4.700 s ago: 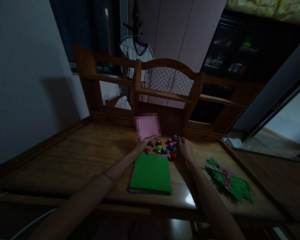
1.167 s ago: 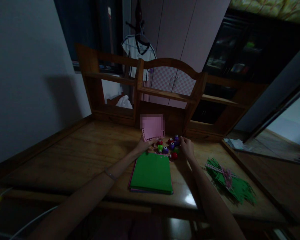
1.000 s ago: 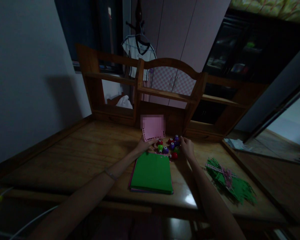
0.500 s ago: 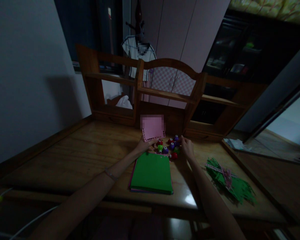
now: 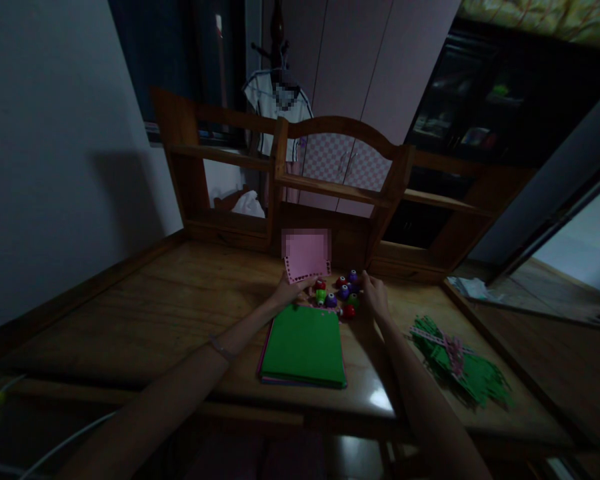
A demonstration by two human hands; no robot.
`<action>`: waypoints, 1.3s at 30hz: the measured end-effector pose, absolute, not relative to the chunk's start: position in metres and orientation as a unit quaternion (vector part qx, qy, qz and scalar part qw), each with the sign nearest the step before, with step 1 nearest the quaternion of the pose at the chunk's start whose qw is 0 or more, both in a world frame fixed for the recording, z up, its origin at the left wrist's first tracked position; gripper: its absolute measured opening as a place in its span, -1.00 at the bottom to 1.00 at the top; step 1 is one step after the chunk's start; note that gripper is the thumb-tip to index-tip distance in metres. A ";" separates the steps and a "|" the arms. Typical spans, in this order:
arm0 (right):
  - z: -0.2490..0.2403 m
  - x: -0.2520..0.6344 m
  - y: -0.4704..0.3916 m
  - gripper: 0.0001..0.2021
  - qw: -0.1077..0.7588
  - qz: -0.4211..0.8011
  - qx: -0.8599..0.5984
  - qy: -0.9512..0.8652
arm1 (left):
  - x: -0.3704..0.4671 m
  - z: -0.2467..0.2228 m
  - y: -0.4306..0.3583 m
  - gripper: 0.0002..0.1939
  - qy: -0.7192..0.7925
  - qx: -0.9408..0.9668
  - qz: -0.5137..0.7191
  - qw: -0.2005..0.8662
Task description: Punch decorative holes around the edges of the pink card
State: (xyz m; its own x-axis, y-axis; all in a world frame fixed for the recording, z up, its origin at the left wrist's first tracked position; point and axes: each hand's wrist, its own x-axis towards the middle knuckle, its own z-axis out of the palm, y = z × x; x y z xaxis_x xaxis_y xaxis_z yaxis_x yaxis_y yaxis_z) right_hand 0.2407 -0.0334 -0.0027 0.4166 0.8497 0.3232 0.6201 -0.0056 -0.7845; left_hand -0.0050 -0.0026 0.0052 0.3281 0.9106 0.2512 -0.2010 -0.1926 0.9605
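My left hand [image 5: 291, 289] is closed on the lower edge of a pink sheet of paper [image 5: 307, 260], which stands tilted up. Small dark shapes run along the sheet's side and bottom edges; its top is blurred out. Beside that hand lie several small craft punches: a green one [image 5: 321, 297], a purple one [image 5: 331, 300] and a red one [image 5: 349, 311] among them. At the right of this cluster, my right hand [image 5: 374, 291] has its fingers drawn together in a pinch; what they hold, if anything, is hidden. A stack of green sheets [image 5: 304, 347] lies just in front of the punches.
On the right of the wooden desk [image 5: 180, 293] lies a bundle of shredded green paper [image 5: 475, 380] with a pink patterned ribbon [image 5: 454, 353]. A wooden shelf unit [image 5: 330, 187] rises along the desk's back edge. A white cable [image 5: 70, 440] hangs at lower left.
Almost nothing differs. Both hands and the pink sheet keep nearly the same places.
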 end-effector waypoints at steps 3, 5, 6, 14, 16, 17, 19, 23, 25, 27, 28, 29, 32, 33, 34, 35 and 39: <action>-0.002 0.239 -0.034 -0.40 0.471 0.129 -0.701 -0.520 | -0.005 0.005 -0.002 -0.76 0.311 0.580 0.506 0.558; -0.001 0.238 -0.035 -0.40 0.473 0.135 -0.703 -0.514 | -0.004 0.005 -0.002 -0.78 0.319 0.568 0.511 0.560; 0.000 0.238 -0.035 -0.40 0.474 0.137 -0.703 -0.513 | -0.004 0.005 -0.002 -0.77 0.323 0.565 0.509 0.563; -0.001 0.239 -0.034 -0.40 0.478 0.145 -0.701 -0.509 | -0.004 -0.002 0.005 -0.65 0.371 0.534 0.509 0.563; -0.003 0.240 -0.033 -0.40 0.475 0.147 -0.702 -0.509 | -0.004 -0.006 0.010 -0.63 0.384 0.521 0.527 0.551; -0.003 0.241 -0.033 -0.40 0.474 0.147 -0.703 -0.510 | -0.005 -0.007 0.012 -0.63 0.386 0.518 0.536 0.544; -0.003 0.242 -0.031 -0.41 0.471 0.145 -0.703 -0.513 | -0.006 -0.008 0.015 -0.63 0.384 0.520 0.547 0.533; -0.003 0.242 -0.030 -0.45 0.447 0.131 -0.698 -0.544 | -0.009 -0.005 0.014 -0.61 0.381 0.530 0.543 0.528; -0.004 0.242 -0.029 -0.49 0.430 0.122 -0.697 -0.561 | -0.010 -0.003 0.013 -0.61 0.384 0.531 0.537 0.531; -0.005 0.242 -0.029 -0.53 0.418 0.115 -0.695 -0.573 | -0.010 -0.003 0.012 -0.60 0.382 0.529 0.537 0.534; -0.006 0.242 -0.028 -0.53 0.413 0.112 -0.694 -0.578 | -0.009 -0.003 0.013 -0.59 0.380 0.527 0.539 0.536; -0.007 0.241 -0.028 -0.53 0.407 0.111 -0.694 -0.583 | -0.009 -0.004 0.014 -0.58 0.379 0.525 0.541 0.537; -0.009 0.240 -0.026 -0.52 0.387 0.110 -0.699 -0.591 | -0.009 -0.006 0.015 -0.57 0.377 0.525 0.541 0.538; -0.009 0.240 -0.026 -0.51 0.382 0.111 -0.701 -0.593 | -0.009 -0.006 0.016 -0.58 0.376 0.527 0.539 0.539; -0.010 0.239 -0.025 -0.52 0.378 0.112 -0.701 -0.595 | -0.009 -0.006 0.015 -0.59 0.373 0.531 0.535 0.541; -0.010 0.239 -0.025 -0.52 0.374 0.114 -0.701 -0.596 | -0.009 -0.006 0.015 -0.61 0.370 0.535 0.529 0.545; -0.010 0.238 -0.025 -0.52 0.362 0.116 -0.705 -0.599 | -0.010 -0.005 0.012 -0.67 0.362 0.554 0.501 0.559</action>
